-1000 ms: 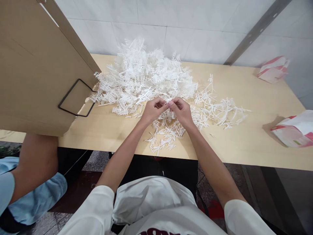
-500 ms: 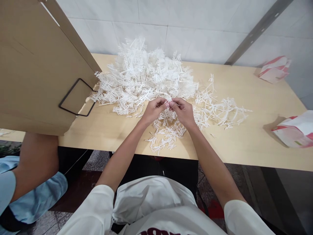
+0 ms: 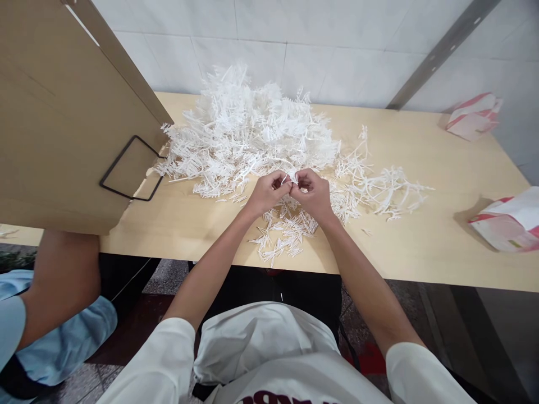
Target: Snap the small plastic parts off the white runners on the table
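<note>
My left hand (image 3: 268,194) and my right hand (image 3: 313,195) meet in front of a big heap of white branched plastic sprigs (image 3: 252,126). Both hands pinch one thin white branched plastic sprig (image 3: 289,177) between thumbs and fingers; much of it is hidden by the fingertips. Below my hands lies a loose scatter of short white plastic sticks (image 3: 286,238). To the right of my right hand, barer white stems (image 3: 389,189) lie in a loose tangle.
A large cardboard sheet (image 3: 71,123) stands at the left, with a black wire frame (image 3: 110,175) at its lower edge. Beyond it shows another person's arm (image 3: 63,286). Two red-and-white paper packets (image 3: 474,116) rest at the right of the wooden table (image 3: 421,247). Behind is a tiled wall (image 3: 345,50).
My fingers have shifted slightly around the sprig, with fingertips more curled and a gap showing above the thumbs. The heap and the table items look the same.
</note>
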Motion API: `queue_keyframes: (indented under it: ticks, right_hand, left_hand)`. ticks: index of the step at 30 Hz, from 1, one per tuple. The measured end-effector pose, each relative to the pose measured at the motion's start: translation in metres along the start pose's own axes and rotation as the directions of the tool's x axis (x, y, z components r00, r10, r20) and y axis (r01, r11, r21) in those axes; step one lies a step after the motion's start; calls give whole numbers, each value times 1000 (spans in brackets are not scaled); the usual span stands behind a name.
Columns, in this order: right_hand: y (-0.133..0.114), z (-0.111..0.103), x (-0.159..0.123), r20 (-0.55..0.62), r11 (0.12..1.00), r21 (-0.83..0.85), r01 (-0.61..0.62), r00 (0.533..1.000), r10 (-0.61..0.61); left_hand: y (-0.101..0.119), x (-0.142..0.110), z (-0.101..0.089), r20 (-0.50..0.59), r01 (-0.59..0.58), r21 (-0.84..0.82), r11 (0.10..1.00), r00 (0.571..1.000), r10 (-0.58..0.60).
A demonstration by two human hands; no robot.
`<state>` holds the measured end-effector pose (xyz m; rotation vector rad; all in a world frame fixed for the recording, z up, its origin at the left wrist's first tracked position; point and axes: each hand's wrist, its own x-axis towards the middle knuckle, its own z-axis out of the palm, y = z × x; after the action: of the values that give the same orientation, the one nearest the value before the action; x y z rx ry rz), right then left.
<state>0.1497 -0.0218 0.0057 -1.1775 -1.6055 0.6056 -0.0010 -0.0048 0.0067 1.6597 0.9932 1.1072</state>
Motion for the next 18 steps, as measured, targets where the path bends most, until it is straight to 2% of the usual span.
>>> queue_keyframes:
  ticks: [7,13,18]
  right_hand:
    - [1,4,-3,-57,999,30,-38,998,40]
    - [-7,5,-4,-83,995,-98,32,996,-40]
    - [-9,3,-3,-57,992,-113,59,996,-66]
  left_hand:
    - [-1,1,0,55,42,-171,984,998,-33]
    - [-4,3,1,52,38,-143,989,998,-31]
    - [-3,3,1,80,55,-163,985,996,-43]
